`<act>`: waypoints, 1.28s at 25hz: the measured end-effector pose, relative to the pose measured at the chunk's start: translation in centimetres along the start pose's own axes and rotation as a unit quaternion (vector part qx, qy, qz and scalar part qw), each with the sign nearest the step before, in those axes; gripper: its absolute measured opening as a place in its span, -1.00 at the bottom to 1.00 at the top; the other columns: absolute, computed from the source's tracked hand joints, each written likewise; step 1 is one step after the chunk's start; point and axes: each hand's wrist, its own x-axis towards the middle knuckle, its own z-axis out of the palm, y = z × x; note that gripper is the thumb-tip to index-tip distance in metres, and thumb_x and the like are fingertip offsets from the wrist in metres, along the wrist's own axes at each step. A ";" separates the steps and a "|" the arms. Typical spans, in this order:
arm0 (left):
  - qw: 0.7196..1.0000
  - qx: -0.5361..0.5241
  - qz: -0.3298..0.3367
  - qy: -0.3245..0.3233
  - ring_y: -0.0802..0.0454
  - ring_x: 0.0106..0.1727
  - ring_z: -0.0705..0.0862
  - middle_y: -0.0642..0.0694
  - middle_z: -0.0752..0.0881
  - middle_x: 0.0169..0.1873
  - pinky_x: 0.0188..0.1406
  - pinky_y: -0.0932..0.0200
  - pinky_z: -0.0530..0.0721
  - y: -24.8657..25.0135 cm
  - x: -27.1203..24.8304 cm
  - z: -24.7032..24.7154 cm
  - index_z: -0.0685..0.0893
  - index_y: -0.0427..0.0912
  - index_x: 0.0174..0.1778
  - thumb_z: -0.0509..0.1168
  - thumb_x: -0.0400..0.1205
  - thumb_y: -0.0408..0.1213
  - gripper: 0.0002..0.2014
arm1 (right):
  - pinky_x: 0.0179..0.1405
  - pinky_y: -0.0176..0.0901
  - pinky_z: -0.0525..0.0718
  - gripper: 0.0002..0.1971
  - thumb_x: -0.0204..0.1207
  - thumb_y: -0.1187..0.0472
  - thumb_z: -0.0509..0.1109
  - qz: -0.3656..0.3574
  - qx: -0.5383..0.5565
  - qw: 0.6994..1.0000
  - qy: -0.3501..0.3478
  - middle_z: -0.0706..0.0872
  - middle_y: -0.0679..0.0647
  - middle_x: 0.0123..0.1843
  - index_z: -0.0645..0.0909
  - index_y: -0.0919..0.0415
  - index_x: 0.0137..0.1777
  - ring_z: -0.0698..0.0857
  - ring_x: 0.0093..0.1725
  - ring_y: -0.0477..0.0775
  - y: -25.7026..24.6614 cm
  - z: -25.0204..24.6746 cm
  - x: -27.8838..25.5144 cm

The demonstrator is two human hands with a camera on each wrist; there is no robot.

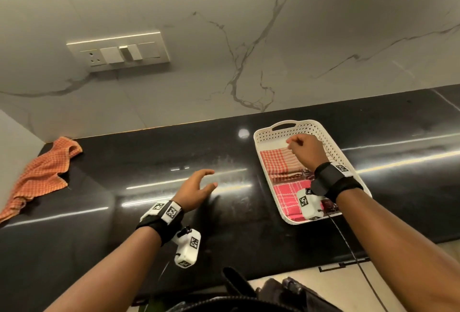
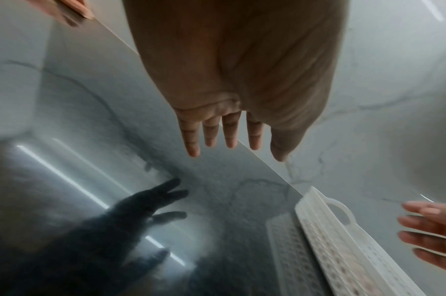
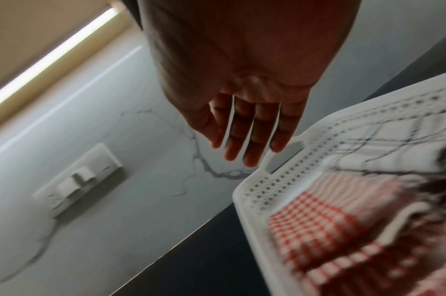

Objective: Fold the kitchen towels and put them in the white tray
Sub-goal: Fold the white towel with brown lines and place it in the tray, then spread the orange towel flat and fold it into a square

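Observation:
A white perforated tray point(image 1: 263, 137) sits on the black counter at the right. In it lie a folded orange-checked towel point(image 1: 278, 162) and a folded pink-checked towel point(image 1: 286, 197). The right wrist view shows the tray point(image 3: 255, 186), the red-checked towel point(image 3: 313, 216) and a white towel with dark lines point(image 3: 394, 144) behind it. My right hand point(image 1: 292, 143) hovers over the tray's far half, fingers relaxed point(image 3: 242, 156), holding nothing. My left hand point(image 1: 210, 178) floats above the bare counter left of the tray, fingers spread point(image 2: 232, 148), empty. A crumpled orange-checked towel point(image 1: 42, 174) lies at the far left.
The glossy black counter point(image 1: 149, 162) runs along a marble wall with a switch plate point(image 1: 118, 52). The counter's front edge is near my body, with dark objects point(image 1: 273, 291) below it. A side wall closes off the left end.

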 end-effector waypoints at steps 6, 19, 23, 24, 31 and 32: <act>0.982 -0.089 -0.122 0.110 0.06 0.23 0.61 -0.14 0.71 0.29 0.21 0.17 0.56 -12.3 -6.3 -8.1 0.66 -0.01 0.34 0.45 0.61 -0.04 -0.61 | -0.23 -0.19 0.75 -0.82 0.59 0.43 0.36 -0.084 0.134 0.977 -0.140 0.83 0.16 -0.25 0.78 0.23 -0.08 0.81 -0.30 0.04 -12.2 11.5 -2.7; 0.928 0.131 -0.299 0.180 -0.23 0.78 -0.07 -0.01 0.11 0.77 0.65 -0.45 -0.09 -35.4 -25.5 -22.5 0.25 0.03 0.73 0.35 0.63 0.17 -0.22 | -0.04 -0.25 0.56 -0.80 0.54 0.25 0.37 -0.148 -0.066 0.911 -0.379 0.82 0.05 -0.07 0.80 0.07 0.05 0.75 -0.11 -0.08 -35.6 46.7 -12.9; 0.938 0.167 -0.273 0.131 -0.19 0.78 -0.26 0.04 -0.13 0.79 0.68 -0.42 -0.22 -36.7 -26.6 -22.2 -0.02 0.03 0.80 0.18 0.68 0.27 -0.16 | 0.30 -0.10 0.58 -0.65 0.53 0.19 0.37 -0.233 -0.159 0.866 -0.413 0.67 0.17 0.34 0.74 0.12 0.30 0.66 0.30 0.17 -40.2 54.8 -15.1; 0.940 0.160 -0.276 0.125 -0.18 0.77 -0.29 0.04 -0.17 0.79 0.68 -0.40 -0.24 -36.8 -26.6 -22.3 -0.05 0.04 0.80 0.17 0.68 0.27 -0.15 | 0.38 -0.04 0.56 -0.61 0.54 0.16 0.38 -0.244 -0.177 0.857 -0.419 0.61 0.20 0.40 0.69 0.14 0.37 0.62 0.36 0.21 -41.2 56.5 -15.1; 0.944 0.151 -0.276 0.102 -0.16 0.75 -0.39 0.08 -0.28 0.77 0.68 -0.39 -0.32 -36.6 -26.5 -22.5 -0.15 0.06 0.79 0.16 0.69 0.28 -0.12 | 0.62 0.34 0.29 -0.21 0.60 0.05 0.38 -0.271 -0.342 0.783 -0.444 0.08 0.20 0.77 0.07 0.09 0.75 0.10 0.73 0.35 -43.0 62.3 -12.3; 0.943 0.150 -0.277 0.102 -0.15 0.75 -0.39 0.08 -0.28 0.77 0.68 -0.39 -0.32 -36.5 -26.5 -22.5 -0.16 0.05 0.79 0.16 0.69 0.28 -0.12 | 0.58 0.38 0.33 -0.20 0.58 0.04 0.39 -0.278 -0.359 0.775 -0.439 0.13 0.19 0.76 0.07 0.08 0.74 0.14 0.71 0.34 -42.6 62.1 -12.3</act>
